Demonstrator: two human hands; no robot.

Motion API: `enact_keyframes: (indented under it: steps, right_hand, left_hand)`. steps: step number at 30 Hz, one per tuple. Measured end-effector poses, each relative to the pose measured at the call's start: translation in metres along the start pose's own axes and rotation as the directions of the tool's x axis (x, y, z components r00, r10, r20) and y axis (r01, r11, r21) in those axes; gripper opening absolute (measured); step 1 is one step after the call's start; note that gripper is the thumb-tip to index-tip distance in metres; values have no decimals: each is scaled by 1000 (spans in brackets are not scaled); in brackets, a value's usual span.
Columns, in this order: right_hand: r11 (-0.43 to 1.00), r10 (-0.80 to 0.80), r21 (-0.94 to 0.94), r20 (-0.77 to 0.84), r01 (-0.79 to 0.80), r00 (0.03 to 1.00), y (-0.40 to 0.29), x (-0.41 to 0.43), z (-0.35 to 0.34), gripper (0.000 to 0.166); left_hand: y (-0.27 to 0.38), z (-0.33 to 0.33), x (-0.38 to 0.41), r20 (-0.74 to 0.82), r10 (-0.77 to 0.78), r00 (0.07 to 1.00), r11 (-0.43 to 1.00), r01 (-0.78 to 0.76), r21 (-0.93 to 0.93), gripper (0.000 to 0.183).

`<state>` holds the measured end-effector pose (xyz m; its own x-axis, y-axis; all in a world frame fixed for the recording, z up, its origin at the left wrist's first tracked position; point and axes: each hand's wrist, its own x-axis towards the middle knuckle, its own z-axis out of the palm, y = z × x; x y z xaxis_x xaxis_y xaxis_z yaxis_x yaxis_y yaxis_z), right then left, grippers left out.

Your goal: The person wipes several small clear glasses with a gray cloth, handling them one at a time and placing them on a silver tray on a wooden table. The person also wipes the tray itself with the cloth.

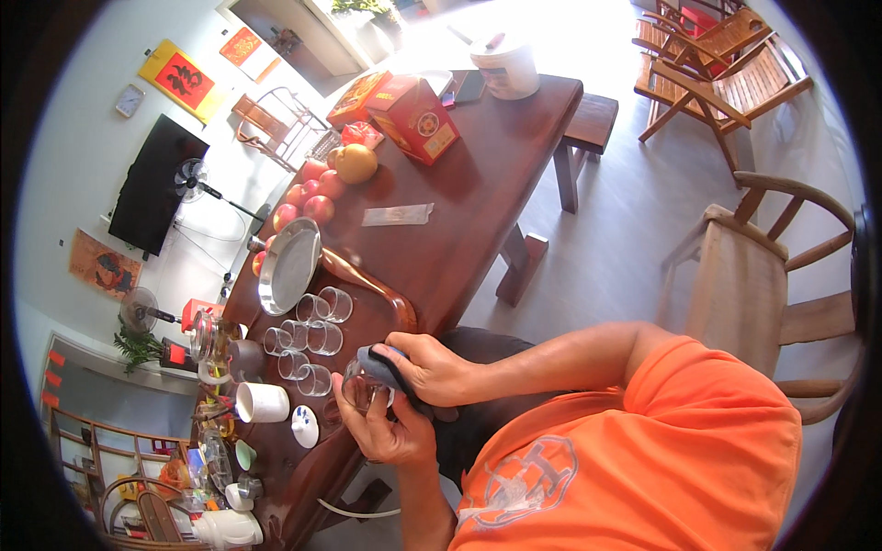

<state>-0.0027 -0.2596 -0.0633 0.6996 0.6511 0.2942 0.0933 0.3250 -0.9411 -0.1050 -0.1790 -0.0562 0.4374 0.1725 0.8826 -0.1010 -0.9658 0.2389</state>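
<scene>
My left hand [386, 430] holds a small clear glass cup [355, 387] from below, its fingers curled around the wall. A grey-blue cloth with a dark edge [387, 368] is pinched in my right hand [437, 372] and pressed against the cup's mouth. How far the cloth reaches inside is hidden by my fingers. Just beyond my hands, several clear glass cups [324, 337] stand grouped on the dark wooden table [475, 172]. Near my left hand lies a white lid with a blue pattern [304, 426], beside a white ceramic cup [262, 403].
Past the cups is a round steel tray [291, 268], then several apples [318, 210] and a larger yellow-brown fruit [356, 164]. A flat wrapped packet [398, 215], red boxes [413, 118] and a white bucket [506, 69] occupy the table's far part. A glass teapot [207, 337] stands left.
</scene>
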Motion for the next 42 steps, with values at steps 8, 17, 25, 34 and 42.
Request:
enact_keyframes:
  steps: [8,17,25,34,42]
  right_hand:
    - [912,80,391,131,-126,988,-6,-2,-7,44]
    - [986,15,165,40,-21,999,10,-12,-15,8]
    - [953,-241,216,115,212,964,33,-20,-15,49]
    - [985,-85,161,129,63,988,0,-9,-4,30]
    - [853,440,289,54,-436,897,-17,9,-1,34]
  left_hand:
    - [14,-2,-10,109,0,994,991,14,-131,36]
    - [41,-10,-1,256,-727,637,296,628,-719,39]
    - [16,-26,3,485,-761,432,-230,519,-823,45]
    - [19,-24,-26,328,-606,725,358,617,-701,43]
    - [14,-26,-21,394,-478,785,316,572,-757,28]
